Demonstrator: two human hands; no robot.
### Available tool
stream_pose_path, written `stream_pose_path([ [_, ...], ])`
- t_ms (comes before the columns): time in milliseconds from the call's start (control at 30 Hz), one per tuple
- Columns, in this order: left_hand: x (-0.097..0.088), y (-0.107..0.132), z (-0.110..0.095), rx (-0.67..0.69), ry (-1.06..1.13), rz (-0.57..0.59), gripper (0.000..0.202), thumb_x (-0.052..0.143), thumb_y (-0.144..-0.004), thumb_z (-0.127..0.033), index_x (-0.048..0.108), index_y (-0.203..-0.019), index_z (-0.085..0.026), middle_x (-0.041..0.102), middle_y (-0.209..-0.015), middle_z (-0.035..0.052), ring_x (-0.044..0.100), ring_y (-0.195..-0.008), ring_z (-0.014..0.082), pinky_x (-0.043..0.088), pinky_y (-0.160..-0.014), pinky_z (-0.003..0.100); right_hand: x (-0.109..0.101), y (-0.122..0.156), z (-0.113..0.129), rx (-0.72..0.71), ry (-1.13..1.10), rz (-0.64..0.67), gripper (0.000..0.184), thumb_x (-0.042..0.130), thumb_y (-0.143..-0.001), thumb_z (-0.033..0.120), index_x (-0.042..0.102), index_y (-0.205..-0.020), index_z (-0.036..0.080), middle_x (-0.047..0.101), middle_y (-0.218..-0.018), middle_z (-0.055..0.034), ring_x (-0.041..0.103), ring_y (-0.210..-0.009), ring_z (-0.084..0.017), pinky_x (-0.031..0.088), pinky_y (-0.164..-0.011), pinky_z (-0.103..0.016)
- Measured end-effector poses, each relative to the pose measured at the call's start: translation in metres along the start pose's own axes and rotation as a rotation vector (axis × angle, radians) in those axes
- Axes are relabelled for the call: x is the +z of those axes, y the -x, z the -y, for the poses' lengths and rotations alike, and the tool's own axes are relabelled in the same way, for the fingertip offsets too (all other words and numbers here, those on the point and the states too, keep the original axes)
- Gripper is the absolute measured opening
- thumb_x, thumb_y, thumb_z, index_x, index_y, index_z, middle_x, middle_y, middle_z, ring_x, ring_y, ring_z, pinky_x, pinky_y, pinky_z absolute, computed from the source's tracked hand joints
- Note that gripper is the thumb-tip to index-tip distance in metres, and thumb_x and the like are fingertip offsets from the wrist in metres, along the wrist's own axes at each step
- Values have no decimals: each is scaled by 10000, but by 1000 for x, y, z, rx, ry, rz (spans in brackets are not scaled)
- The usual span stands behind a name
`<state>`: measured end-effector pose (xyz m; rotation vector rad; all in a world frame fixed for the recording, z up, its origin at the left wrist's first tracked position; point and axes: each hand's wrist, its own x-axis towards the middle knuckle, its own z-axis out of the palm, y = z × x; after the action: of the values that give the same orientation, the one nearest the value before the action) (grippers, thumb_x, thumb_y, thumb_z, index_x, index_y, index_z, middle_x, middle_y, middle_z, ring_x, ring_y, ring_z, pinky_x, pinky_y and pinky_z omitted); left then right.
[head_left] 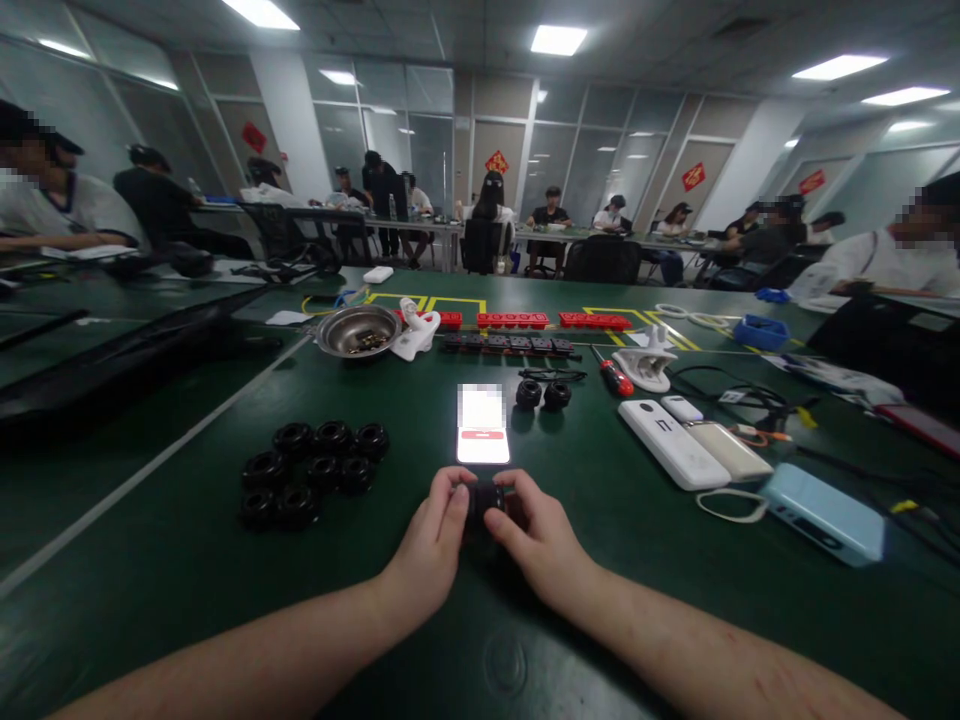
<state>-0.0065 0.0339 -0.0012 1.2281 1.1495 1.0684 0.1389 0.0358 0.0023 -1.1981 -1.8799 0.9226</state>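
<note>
Between the fingertips of both hands is a small black round part (486,499), held just above or on the green table (420,650); I cannot tell which. My left hand (439,535) grips its left side with thumb and fingers. From the right, my right hand (536,530) closes on it in the same way. Just beyond the hands lies a phone (484,455) with a bright screen. Several black ring-shaped parts (296,505) sit in a cluster to the left. Two similar black parts (543,396) stand behind the phone, to its right.
Farther back are a metal bowl (341,330) of small pieces, red trays (514,320), a black strip of parts (510,345) and a red screwdriver (616,378). To the right lie a white power bank (671,445), a light-blue power bank (825,515) and cables. Other people sit around.
</note>
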Motion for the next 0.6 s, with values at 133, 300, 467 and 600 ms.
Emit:
stream_pose_path([
  [133,-3,-1,0,-30,-82,14,301,311,-815,-465,457,-901,-216,498,-743,-8,500,-631,128,405,-500,209,-1,-1,1,-86,26,15,224,485,-804,269,438,-1012,198,559,-806,-18,531,-648,-141,440,-578,-272],
  [300,1,-6,-3,-117,81,-32,273,283,-820,-422,445,-818,-203,442,-682,-33,464,-584,103,376,-464,177,-5,2,6,-330,218,-12,370,549,-746,250,421,-1088,195,529,-1012,-79,506,-903,-212,420,-767,-359],
  [467,1,-1,-3,-17,42,15,300,329,-803,-469,443,-897,-207,488,-801,-4,503,-683,125,423,-552,215,-4,1,0,-54,99,12,315,491,-794,346,405,-1057,194,554,-703,2,527,-586,-145,435,-546,-267],
  [600,-1,-4,0,14,-36,15,313,334,-799,-474,465,-859,-195,461,-668,-29,444,-529,92,348,-445,184,-5,-2,0,-225,130,-4,270,492,-801,263,421,-1052,190,555,-896,-54,534,-763,-170,446,-675,-307],
])
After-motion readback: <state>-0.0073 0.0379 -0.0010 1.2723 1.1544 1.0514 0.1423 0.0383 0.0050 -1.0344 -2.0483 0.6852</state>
